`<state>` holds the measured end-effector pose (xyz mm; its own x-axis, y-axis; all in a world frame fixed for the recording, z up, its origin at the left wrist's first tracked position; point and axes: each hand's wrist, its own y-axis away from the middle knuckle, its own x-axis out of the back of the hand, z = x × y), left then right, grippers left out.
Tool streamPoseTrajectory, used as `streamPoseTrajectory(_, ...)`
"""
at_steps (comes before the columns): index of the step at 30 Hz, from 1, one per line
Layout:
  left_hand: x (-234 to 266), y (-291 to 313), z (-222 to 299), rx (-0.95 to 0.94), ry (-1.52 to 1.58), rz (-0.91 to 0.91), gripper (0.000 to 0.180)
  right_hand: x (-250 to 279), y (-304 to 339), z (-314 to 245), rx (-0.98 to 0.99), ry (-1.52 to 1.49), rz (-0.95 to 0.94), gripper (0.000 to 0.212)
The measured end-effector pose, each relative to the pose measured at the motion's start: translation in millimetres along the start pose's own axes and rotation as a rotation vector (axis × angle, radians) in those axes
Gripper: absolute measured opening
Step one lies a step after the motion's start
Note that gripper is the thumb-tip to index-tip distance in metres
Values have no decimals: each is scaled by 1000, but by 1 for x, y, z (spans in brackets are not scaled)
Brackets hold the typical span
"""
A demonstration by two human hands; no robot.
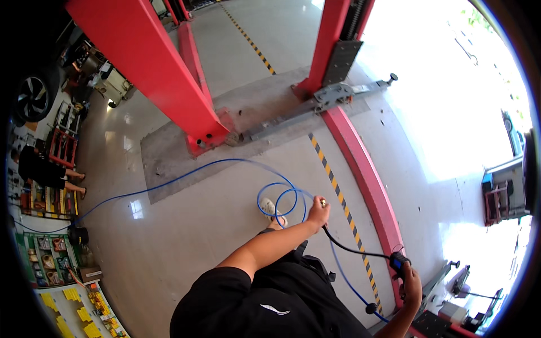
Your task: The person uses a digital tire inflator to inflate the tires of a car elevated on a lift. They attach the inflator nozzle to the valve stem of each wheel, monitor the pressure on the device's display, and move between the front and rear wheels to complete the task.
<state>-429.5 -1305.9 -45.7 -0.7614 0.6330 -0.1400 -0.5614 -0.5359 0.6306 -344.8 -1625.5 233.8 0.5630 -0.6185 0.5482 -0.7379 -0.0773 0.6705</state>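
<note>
My left hand (320,215) is closed around the end of a short black hose (355,249), and a small brass-coloured fitting (323,203) shows at its fingers. That hose runs right to a black tyre inflator gauge (398,261) with a blue display, which my right hand (413,286) grips. A blue air hose (225,160) comes from the far left, loops beside my left hand and runs on toward the lower right. Whether my left fingers also touch the blue hose, I cannot tell. A round black piece (371,308) sits on the blue hose below my right hand.
A red lift post (152,67) and a second post (329,45) stand ahead, with a grey lift arm (282,120) between them. A red beam (366,186) crosses the floor at right. Shelving (51,256) lines the left; another person (45,169) is there.
</note>
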Motion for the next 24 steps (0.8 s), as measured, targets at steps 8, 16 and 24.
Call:
streamPoseTrajectory(8, -57, 150, -71, 101, -298, -286, 33, 28, 70, 154, 66, -292, -171, 55)
streamPoseTrajectory(16, 122, 131, -30, -65, 311, 304, 30, -84, 51, 133, 376, -594, -622, 91)
streamPoseTrajectory(24, 439, 225, -67, -155, 916, 772, 17, -308, 90, -10, 669, -293, -974, 88)
